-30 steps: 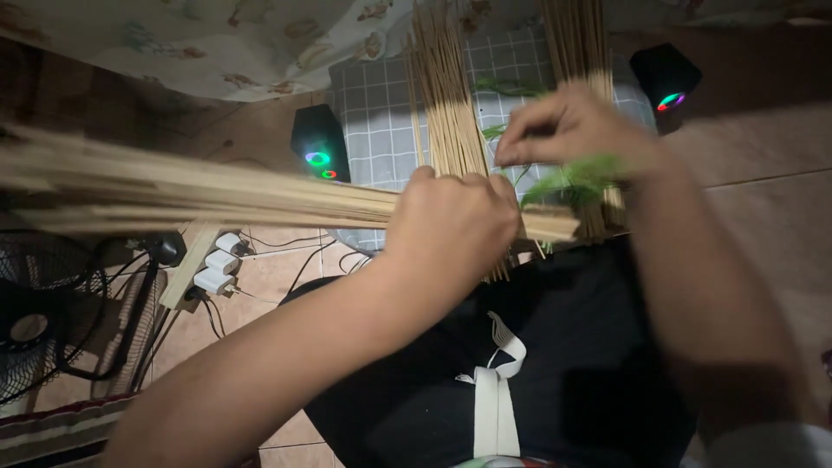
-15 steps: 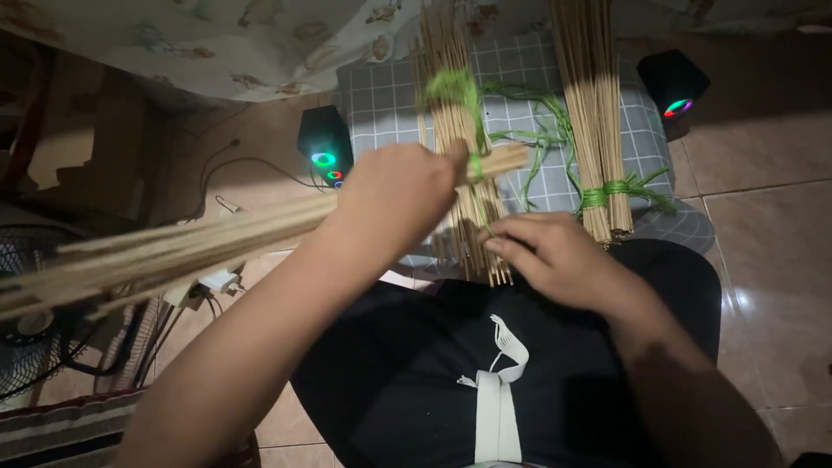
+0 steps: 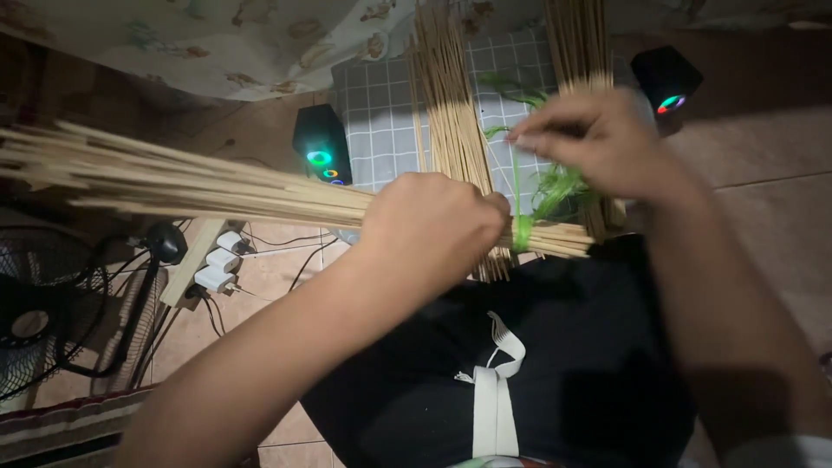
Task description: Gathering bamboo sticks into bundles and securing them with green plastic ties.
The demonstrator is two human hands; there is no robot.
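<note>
My left hand (image 3: 431, 227) is closed around a long bundle of thin bamboo sticks (image 3: 173, 184) that fans out to the left. A green plastic string (image 3: 523, 232) is wound around the bundle's short end, just right of that hand. My right hand (image 3: 598, 143) is above it, fingers pinched on the green string and holding it up taut. Two more stick bundles (image 3: 446, 104) lie on a grey checked cloth (image 3: 381, 130) beyond my hands, the right one partly hidden by my right hand.
Two small black speakers with coloured lights stand at the cloth's sides (image 3: 321, 143) (image 3: 666, 80). A power strip with white plugs (image 3: 212, 260) and a floor fan (image 3: 43, 321) are on the left. A patterned curtain (image 3: 217, 43) hangs at the top. My black-clothed lap (image 3: 537, 364) fills the bottom.
The held bundle has swung back to nearly level. My right hand rose from below the bundle's end to above it, pulling the green string up.
</note>
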